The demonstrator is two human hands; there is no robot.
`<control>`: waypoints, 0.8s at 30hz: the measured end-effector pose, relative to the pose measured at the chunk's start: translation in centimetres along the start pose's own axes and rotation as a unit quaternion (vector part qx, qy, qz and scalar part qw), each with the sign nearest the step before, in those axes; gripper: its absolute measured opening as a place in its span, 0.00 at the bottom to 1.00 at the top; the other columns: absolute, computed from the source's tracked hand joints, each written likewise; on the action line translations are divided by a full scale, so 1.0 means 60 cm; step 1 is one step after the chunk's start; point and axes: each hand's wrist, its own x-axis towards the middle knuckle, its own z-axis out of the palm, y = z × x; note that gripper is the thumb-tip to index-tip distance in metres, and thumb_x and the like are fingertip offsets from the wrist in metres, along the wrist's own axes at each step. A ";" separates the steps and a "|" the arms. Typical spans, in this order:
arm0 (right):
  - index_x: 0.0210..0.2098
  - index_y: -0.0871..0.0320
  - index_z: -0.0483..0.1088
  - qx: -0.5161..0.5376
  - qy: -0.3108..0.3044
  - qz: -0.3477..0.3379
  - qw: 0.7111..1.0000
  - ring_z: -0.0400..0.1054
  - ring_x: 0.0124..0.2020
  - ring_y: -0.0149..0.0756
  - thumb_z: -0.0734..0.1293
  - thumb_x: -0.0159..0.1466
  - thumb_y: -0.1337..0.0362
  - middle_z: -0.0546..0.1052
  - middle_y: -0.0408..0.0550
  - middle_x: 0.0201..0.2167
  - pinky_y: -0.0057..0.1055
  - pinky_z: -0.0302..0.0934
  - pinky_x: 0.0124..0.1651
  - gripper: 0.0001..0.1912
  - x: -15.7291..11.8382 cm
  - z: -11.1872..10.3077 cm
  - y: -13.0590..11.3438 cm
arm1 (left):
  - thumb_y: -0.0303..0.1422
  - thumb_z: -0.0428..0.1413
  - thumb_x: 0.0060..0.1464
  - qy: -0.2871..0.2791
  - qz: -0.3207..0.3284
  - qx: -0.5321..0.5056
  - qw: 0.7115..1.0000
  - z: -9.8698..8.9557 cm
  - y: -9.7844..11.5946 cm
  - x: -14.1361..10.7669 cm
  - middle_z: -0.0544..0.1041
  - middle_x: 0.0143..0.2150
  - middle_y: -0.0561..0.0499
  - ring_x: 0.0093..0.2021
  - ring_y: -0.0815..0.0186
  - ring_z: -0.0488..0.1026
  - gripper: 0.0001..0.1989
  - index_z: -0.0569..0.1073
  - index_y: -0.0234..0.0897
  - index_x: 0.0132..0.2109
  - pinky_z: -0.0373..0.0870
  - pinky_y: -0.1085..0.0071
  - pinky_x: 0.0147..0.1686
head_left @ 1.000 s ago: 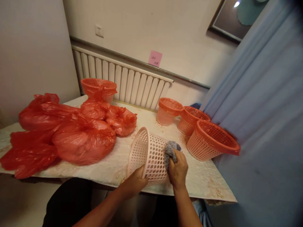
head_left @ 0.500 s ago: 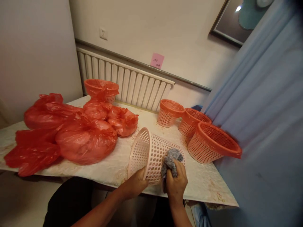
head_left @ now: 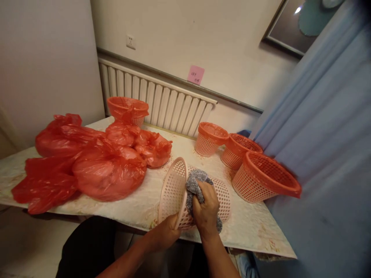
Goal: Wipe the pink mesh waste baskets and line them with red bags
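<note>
A pale pink perforated basket [head_left: 223, 197] lies on its side near the table's front edge, its mouth facing left. My left hand [head_left: 165, 233] is closed on the lower part of its rim. Bunched in my right hand [head_left: 206, 210] is a grey cloth [head_left: 195, 183], pressed against the basket's outer wall close to the rim. Part of the cloth hangs out below that hand on its right side. The fingertips of my left hand are partly hidden by the rim.
Several filled red plastic bags [head_left: 110, 173] cover the table's left side, with a red-lined basket [head_left: 127, 108] behind them. Three more lined baskets [head_left: 255, 177] stand at the right, beside a blue curtain [head_left: 324, 135]. A radiator [head_left: 156, 100] runs behind the table [head_left: 261, 231].
My right hand and the grey cloth have moved left along the basket's side, from near its base toward the rim. My left hand keeps its hold. The whole view has shifted slightly.
</note>
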 end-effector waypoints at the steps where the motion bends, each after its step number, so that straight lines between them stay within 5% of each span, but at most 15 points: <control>1: 0.49 0.55 0.70 -0.001 -0.001 0.000 1.000 0.64 0.49 0.42 0.59 0.57 0.75 0.73 0.50 0.44 0.45 0.60 0.54 0.22 -0.002 0.000 -0.001 | 0.22 0.50 0.48 0.000 -0.006 0.006 1.000 -0.001 -0.002 0.000 0.78 0.51 0.47 0.57 0.55 0.69 0.24 0.74 0.35 0.54 0.60 0.54 0.61; 4: 0.49 0.55 0.70 -0.002 -0.008 0.004 1.000 0.64 0.49 0.42 0.59 0.57 0.75 0.73 0.51 0.44 0.45 0.60 0.54 0.22 -0.013 0.000 0.000 | 0.30 0.55 0.53 0.005 -0.027 -0.007 1.000 0.001 -0.005 0.005 0.79 0.48 0.45 0.54 0.54 0.71 0.19 0.73 0.34 0.53 0.64 0.56 0.58; 10: 0.50 0.55 0.70 0.000 -0.014 0.018 1.000 0.64 0.50 0.43 0.59 0.56 0.74 0.73 0.51 0.45 0.46 0.59 0.54 0.23 -0.027 -0.003 0.004 | 0.43 0.61 0.53 0.075 -0.042 -0.058 0.995 0.013 0.022 0.028 0.78 0.45 0.43 0.46 0.57 0.74 0.26 0.71 0.31 0.54 0.69 0.59 0.50; 14: 0.50 0.55 0.69 0.019 -0.019 0.026 0.999 0.64 0.49 0.42 0.59 0.57 0.74 0.72 0.51 0.45 0.46 0.60 0.54 0.23 -0.036 -0.003 0.005 | 0.49 0.60 0.51 0.064 -0.056 -0.113 0.990 0.018 0.030 0.027 0.78 0.44 0.42 0.47 0.55 0.73 0.30 0.71 0.30 0.53 0.69 0.58 0.50; 24: 0.51 0.55 0.69 0.000 -0.003 0.007 1.000 0.65 0.49 0.44 0.61 0.55 0.72 0.72 0.52 0.46 0.45 0.62 0.52 0.24 -0.070 0.001 0.014 | 0.44 0.54 0.58 0.068 -0.098 0.039 0.992 0.012 0.046 -0.002 0.79 0.43 0.45 0.41 0.58 0.73 0.23 0.73 0.30 0.52 0.69 0.65 0.47</control>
